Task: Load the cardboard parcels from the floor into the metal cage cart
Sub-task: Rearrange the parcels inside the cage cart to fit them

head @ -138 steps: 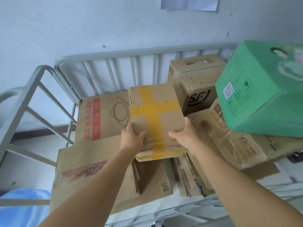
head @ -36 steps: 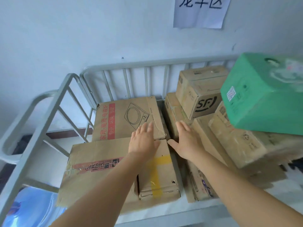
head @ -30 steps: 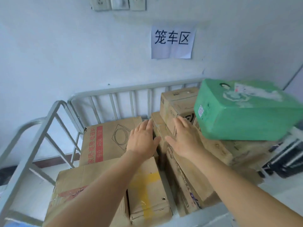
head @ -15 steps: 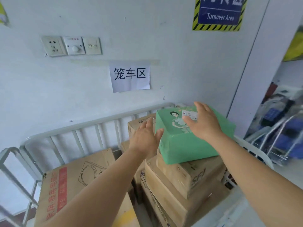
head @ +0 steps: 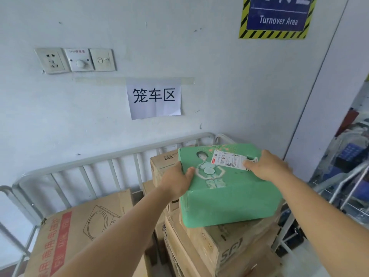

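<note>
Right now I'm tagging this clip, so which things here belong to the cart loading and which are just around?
Part of the job:
green box, left hand and right hand on it
SF carton beneath it
large printed carton
cage cart rail

Just around:
paper sign
Turnover Area sign
wall sockets

The blue wall sign with a yellow-black border reads "Turnover Area". The white paper on the wall reads "笼车区". A brown box under the green parcel shows "SF".
</note>
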{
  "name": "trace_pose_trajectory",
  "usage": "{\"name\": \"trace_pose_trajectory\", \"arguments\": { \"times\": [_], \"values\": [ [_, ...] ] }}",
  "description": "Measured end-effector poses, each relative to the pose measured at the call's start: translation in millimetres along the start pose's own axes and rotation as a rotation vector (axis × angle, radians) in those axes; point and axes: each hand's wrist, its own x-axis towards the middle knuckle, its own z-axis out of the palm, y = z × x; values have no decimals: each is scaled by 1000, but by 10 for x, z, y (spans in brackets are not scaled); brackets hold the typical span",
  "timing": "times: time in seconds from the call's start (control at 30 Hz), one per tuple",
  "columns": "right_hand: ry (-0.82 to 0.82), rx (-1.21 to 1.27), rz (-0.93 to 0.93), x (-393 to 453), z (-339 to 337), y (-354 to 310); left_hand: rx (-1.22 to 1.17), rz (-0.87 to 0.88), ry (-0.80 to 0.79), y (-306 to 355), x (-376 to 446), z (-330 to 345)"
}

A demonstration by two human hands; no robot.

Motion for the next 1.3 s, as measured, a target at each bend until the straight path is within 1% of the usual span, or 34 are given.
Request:
{"name": "trace_pose_trajectory", "arguments": {
  "times": [0.07,0.17,0.23,0.4,0.53,0.7,0.9,1.1,1.2,1.3],
  "values": [
    [-10,25,-22,71,-25,-78,-50,-24,32,-29,8,-30],
    [-27,108,-74,125,-22,-249,-55,-29,131,-113,-8,-151],
    [-40,151,-121,121,20,-421,-102,-49,180,-233,-20,-276],
    [-70,221,-314,-49,212,-1070,-216,-139,292,-710,-179,-679],
    [-122,249,-417,-243,483,-1684,-243,-218,360,-1205,-332,-1077],
    [-198,317,-478,-527,1012,-2464,-239,-311,442,-1867,-533,-1565],
    [-304,307,-518,-859,1772,-3274,-226,-447,470,-2729,-675,-2086],
    [-460,319,-524,-1100,2557,-3749,-112,-593,474,-3555,-684,-2392],
    [-542,326,-503,-1128,2937,-3910,-122,-645,473,-3884,-637,-2422],
    [-613,306,-525,-1100,3327,-4055,-142,-705,470,-4212,-568,-2413]
  ]
}}
